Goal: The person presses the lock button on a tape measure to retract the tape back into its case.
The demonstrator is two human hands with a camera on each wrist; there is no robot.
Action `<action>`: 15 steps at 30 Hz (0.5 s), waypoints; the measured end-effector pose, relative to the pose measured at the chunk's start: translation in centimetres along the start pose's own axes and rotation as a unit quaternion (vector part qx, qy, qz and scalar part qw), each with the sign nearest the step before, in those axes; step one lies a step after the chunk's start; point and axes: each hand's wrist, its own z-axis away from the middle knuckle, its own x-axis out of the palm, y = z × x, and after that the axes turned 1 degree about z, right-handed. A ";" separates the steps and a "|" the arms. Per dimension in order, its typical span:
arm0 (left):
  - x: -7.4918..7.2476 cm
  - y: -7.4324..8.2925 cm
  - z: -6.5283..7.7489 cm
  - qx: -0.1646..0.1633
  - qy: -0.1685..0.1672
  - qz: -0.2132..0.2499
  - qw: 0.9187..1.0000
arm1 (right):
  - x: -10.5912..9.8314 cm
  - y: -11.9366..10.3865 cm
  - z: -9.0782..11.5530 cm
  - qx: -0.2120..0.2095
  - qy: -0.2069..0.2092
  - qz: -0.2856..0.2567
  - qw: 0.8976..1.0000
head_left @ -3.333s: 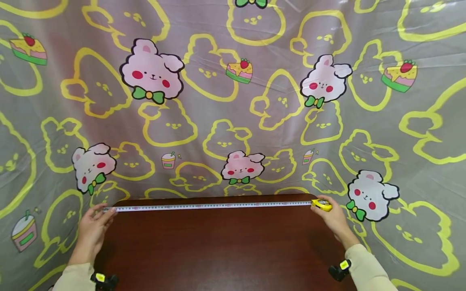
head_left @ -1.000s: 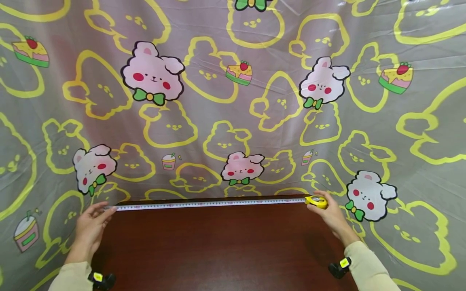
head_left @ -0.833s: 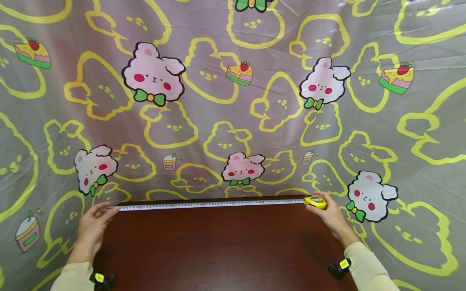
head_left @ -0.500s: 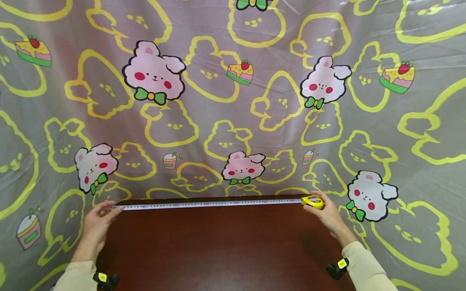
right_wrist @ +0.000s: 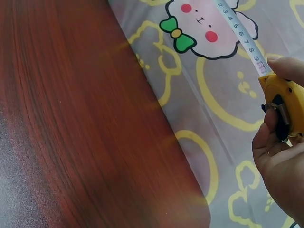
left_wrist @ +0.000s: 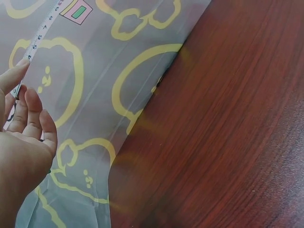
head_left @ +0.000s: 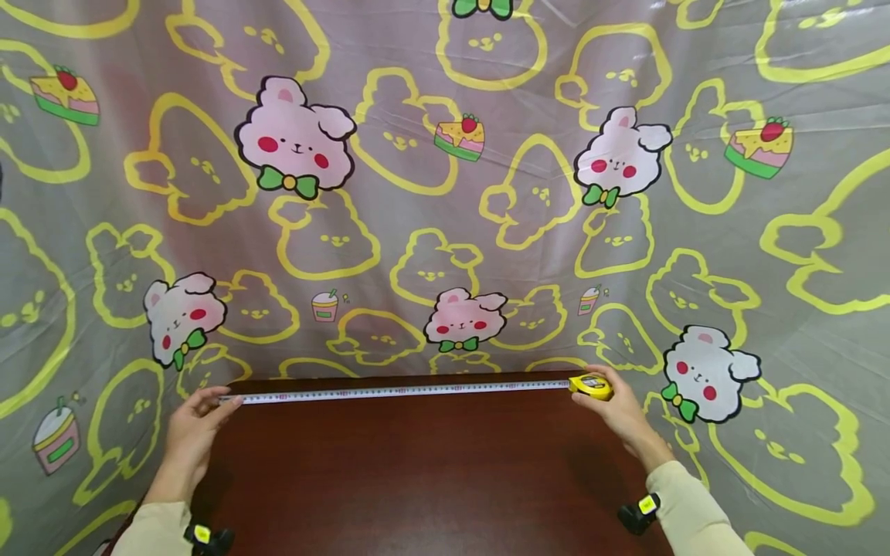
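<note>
A yellow tape measure [head_left: 591, 387] sits in my right hand [head_left: 622, 413], thumb and fingers gripping its case. From it the white blade [head_left: 417, 391] runs straight across to my left hand [head_left: 191, 436], which pinches the free end between thumb and fingers. In the left wrist view the blade [left_wrist: 42, 31] leaves the thumb and fingertips of the left hand [left_wrist: 26, 142]. The right wrist view has the case [right_wrist: 285, 97] side-on, with a black clip, and the right hand [right_wrist: 285, 166] wrapped round it. The blade is held taut and nearly level.
A dark red-brown wooden table [head_left: 431, 471] lies below the tape. Behind and at both sides hangs a grey curtain [head_left: 514, 270] printed with yellow outlines and rabbit faces. A small black device with a yellow label sits at each wrist.
My right hand has moved left with the case, and my left hand has shifted a little to the right. The visible length of blade between them is shorter. Both grips are kept.
</note>
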 end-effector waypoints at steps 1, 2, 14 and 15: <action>0.1 0.0 0.0 0.000 0.000 -0.005 1.000 | 0.1 0.0 0.0 -0.001 -0.001 0.000 1.000; 0.1 0.0 0.1 0.000 0.000 -0.007 1.000 | 0.2 0.0 0.0 -0.001 -0.003 0.000 1.000; 1.3 0.2 0.2 0.010 -0.006 -0.067 0.998 | 0.8 -0.1 -0.1 0.000 0.001 -0.001 1.000; 1.4 0.2 0.3 0.010 -0.007 -0.072 0.997 | 0.9 -0.1 -0.1 0.000 0.002 -0.001 1.000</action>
